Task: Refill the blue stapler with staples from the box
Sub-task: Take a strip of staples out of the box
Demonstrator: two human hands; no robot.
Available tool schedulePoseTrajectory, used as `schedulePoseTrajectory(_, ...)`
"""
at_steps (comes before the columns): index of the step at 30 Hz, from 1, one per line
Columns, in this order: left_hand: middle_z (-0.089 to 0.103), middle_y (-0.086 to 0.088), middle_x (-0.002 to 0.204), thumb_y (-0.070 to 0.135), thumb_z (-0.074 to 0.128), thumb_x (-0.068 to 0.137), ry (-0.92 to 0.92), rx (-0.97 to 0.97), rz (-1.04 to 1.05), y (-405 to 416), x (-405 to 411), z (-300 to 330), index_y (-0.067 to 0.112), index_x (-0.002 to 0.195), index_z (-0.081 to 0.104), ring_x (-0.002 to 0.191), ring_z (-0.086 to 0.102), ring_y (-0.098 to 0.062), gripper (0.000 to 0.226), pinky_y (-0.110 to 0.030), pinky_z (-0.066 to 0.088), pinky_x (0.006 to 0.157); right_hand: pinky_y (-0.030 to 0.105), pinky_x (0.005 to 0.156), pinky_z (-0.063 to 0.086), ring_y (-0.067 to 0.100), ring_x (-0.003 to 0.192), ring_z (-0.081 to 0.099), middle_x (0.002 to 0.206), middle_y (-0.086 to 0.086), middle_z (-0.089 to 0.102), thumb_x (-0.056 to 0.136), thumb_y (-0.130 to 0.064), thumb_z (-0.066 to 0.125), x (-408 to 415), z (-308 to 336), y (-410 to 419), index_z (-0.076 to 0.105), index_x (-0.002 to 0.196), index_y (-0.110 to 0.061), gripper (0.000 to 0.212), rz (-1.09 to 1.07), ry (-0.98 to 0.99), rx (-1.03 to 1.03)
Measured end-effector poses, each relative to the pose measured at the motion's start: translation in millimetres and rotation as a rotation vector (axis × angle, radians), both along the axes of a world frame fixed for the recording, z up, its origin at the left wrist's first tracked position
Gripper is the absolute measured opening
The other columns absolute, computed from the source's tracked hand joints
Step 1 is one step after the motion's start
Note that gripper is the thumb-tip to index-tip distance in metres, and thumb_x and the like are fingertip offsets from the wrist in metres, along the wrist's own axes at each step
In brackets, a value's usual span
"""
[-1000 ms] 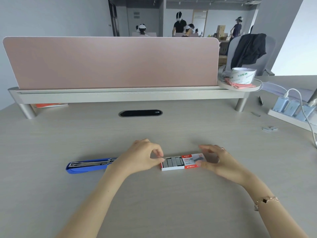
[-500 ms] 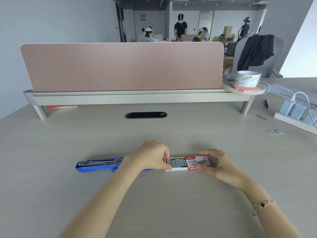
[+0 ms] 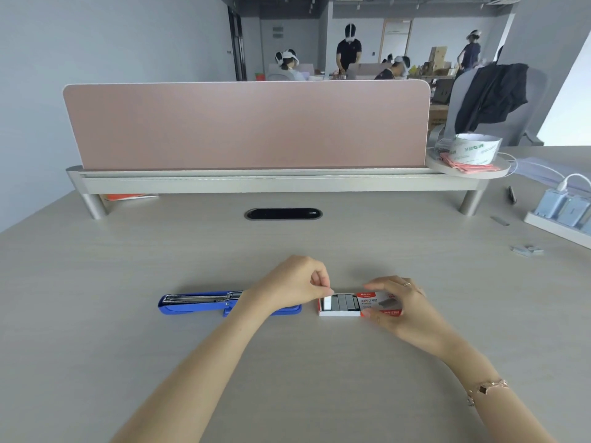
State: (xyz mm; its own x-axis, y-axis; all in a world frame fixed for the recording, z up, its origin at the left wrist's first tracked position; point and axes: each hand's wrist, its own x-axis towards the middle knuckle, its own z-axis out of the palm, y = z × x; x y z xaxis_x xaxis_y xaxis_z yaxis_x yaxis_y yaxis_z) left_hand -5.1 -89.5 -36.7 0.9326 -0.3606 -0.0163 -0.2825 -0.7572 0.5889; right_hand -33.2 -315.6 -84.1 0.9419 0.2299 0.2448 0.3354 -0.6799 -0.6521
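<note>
Your left hand (image 3: 289, 284) is pinching its thumb and fingertips (image 3: 323, 282) together on a strip of staples (image 3: 329, 293) just above the open end of the staple box (image 3: 358, 304), whose white tray is lying slid out right beside that hand with grey strips showing inside. Your right hand (image 3: 404, 306) is gripping the box's red sleeve, thumb on the near edge and fingers curled over the far edge. The blue stapler (image 3: 204, 304) is lying open on the desk (image 3: 287, 378), partly under your left wrist and extending outward from it, away from the box.
</note>
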Motion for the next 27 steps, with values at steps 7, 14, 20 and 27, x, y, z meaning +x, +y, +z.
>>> schedulePoseTrajectory(7, 0.073, 0.002, 0.083, 0.028, 0.071, 0.079, -0.003, -0.27, 0.245, 1.5, -4.1, -4.0, 0.02, 0.078, 0.07, 0.071, 0.061, -0.005, 0.009, -0.002, 0.039, 0.052, 0.025, 0.096, 0.03, -0.018, 0.103, 0.037, 0.093, -0.025, 0.063, 0.073, -0.034, 0.074, -6.2, 1.5, 39.7, 0.066, 0.092, -0.029, 0.021, -0.114, -0.13, 0.083)
schedulePoseTrajectory(14, 0.074, 0.003, 0.082, 0.033, 0.071, 0.08, 0.044, -0.405, 0.32, 8.0, -11.8, -8.6, 0.021, 0.081, 0.071, 0.051, 0.054, 0.006, 0.012, -0.007, 0.037, 0.043, 0.018, 0.08, 0.021, 0.012, 0.096, 0.055, 0.084, -0.018, 0.068, 0.076, -0.031, 0.072, -1.0, 1.6, 78.0, 0.065, 0.083, -0.025, 0.011, -0.208, -0.257, 0.026)
schedulePoseTrajectory(20, 0.076, 0.007, 0.084, 0.032, 0.073, 0.079, 0.02, -0.476, 0.304, 20.0, -15.5, -8.4, 0.023, 0.093, 0.067, 0.072, 0.065, -0.005, 0.017, -0.012, 0.046, 0.059, 0.023, 0.078, 0.018, 0.013, 0.101, 0.052, 0.087, -0.015, 0.07, 0.08, -0.03, 0.069, 5.7, 7.9, 83.3, 0.068, 0.088, -0.028, 0.008, -0.169, -0.262, -0.006)
schedulePoseTrajectory(27, 0.069, 0.013, 0.078, 0.025, 0.074, 0.079, -0.124, -0.193, 0.142, 61.5, -22.9, -2.5, 0.026, 0.091, 0.072, 0.065, 0.057, 0.006, 0.012, -0.012, 0.044, 0.062, 0.021, 0.08, 0.016, 0.013, 0.105, 0.047, 0.09, -0.013, 0.069, 0.08, -0.027, 0.066, 14.3, 20.9, 106.8, 0.067, 0.092, -0.026, 0.012, -0.034, -0.254, -0.071)
